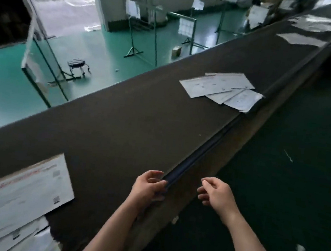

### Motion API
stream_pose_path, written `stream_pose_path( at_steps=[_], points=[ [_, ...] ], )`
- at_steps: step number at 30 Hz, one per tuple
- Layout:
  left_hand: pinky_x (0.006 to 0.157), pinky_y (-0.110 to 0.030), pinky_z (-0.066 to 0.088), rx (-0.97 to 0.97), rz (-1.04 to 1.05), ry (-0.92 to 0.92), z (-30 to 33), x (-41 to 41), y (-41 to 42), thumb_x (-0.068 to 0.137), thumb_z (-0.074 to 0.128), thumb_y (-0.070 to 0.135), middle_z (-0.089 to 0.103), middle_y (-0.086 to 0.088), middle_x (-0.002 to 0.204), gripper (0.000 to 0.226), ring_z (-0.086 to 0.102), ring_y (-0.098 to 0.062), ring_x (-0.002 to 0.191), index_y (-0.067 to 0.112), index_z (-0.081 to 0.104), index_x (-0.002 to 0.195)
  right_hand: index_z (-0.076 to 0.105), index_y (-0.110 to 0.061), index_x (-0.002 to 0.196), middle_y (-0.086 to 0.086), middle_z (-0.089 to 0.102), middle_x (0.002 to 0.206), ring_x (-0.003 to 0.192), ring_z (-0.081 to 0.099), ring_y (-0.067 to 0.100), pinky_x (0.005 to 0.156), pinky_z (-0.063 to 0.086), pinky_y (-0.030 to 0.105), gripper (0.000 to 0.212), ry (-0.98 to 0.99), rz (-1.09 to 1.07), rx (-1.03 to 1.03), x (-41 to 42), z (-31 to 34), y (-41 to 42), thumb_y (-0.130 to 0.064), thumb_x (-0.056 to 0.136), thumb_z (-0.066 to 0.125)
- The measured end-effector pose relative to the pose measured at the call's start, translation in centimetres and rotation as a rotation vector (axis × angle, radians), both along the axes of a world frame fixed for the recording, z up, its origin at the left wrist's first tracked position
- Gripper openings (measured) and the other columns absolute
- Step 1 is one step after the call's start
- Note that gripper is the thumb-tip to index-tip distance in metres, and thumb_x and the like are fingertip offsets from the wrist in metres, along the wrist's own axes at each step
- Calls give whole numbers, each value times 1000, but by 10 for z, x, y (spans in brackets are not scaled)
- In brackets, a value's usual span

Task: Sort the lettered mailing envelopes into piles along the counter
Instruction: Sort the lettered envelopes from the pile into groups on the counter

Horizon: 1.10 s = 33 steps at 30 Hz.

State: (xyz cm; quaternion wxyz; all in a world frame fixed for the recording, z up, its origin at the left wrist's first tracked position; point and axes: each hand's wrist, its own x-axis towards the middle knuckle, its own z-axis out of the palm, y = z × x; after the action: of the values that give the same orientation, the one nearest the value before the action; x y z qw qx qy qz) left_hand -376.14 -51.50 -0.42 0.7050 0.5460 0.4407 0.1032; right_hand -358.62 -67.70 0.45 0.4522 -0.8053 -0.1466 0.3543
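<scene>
Head view. A long dark surface point(132, 122) runs diagonally from lower left to upper right. Envelopes lie on it in separate groups: a fanned pile point(221, 89) mid-way along at the near edge, two further pale piles point(302, 39) far up the surface, blurred, and a stack of larger envelopes point(18, 197) at the lower left. No letters are legible.

The left hand point(149, 187) sits over the near edge rail, fingers loosely curled, holding nothing visible. The right hand point(215, 192) hovers off the surface over the green floor point(289, 179), fingers likewise loosely curled and empty.

Judgement: sorting is partly done, several piles being laid out; the lower-left stack likely remains unsorted. Neither hand carries an envelope.
</scene>
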Motion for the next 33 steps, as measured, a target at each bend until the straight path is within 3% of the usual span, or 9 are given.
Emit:
stream_pose_path(
  at_steps=[3,6,11,15,20,24,27,30,33],
  points=[
    [72,-41,61,33,-236,4,7,115,-75,90,75,10,75,-13,109,33,75,-25,89,14,64,120,68,-21,104,6,74,91,80,73,21,69,60,33,14,13,-115,36,63,-2,-84,-24,105,55],
    [65,-35,61,85,-432,21,13,210,-151,92,73,12,73,-14,108,27,73,-19,82,16,64,118,69,-19,99,5,75,87,74,73,19,65,59,31,14,27,-218,54,121,-9,-156,-24,104,57],
    [76,-42,64,196,-655,65,17,327,-217,93,72,18,72,-7,105,22,73,-18,90,24,65,114,70,-13,96,7,76,80,67,70,19,59,56,32,15,69,-425,91,216,-16,-231,-21,103,59],
    [73,-40,64,243,-674,78,14,399,-214,95,70,18,72,-7,105,19,74,-18,87,26,65,111,70,-13,98,6,76,81,69,71,19,60,56,31,15,72,-460,102,286,-19,-240,-21,103,59],
    [68,-36,61,162,-570,57,-4,501,-179,94,70,14,74,-9,104,21,75,-20,83,17,65,115,70,-18,100,1,76,86,77,74,17,65,59,28,14,22,-392,47,394,-20,-219,-25,104,58],
    [67,-41,63,147,-488,51,-17,618,-148,94,70,9,74,-16,101,22,73,-22,78,8,66,116,69,-21,101,0,75,89,79,73,15,70,60,31,13,-36,-360,-6,512,-14,-193,-26,104,57],
    [79,-47,63,170,-628,55,-2,725,-141,95,70,14,73,-13,107,24,73,-26,93,13,64,118,70,-23,100,-2,75,91,81,73,13,71,60,29,13,-53,-379,-36,603,7,-185,-28,104,58],
    [76,-34,64,258,-772,40,23,816,-152,96,68,21,71,-3,106,24,72,-18,94,21,63,119,70,-24,100,-3,75,91,82,73,13,75,61,32,13,-49,-470,-42,676,25,-193,-29,104,58],
    [74,-31,64,282,-835,-34,33,911,-167,96,68,21,72,-2,102,22,73,-17,90,22,65,118,70,-21,101,1,75,89,81,74,18,72,60,35,14,-22,-568,-14,754,28,-205,-25,104,57]
  ],
)
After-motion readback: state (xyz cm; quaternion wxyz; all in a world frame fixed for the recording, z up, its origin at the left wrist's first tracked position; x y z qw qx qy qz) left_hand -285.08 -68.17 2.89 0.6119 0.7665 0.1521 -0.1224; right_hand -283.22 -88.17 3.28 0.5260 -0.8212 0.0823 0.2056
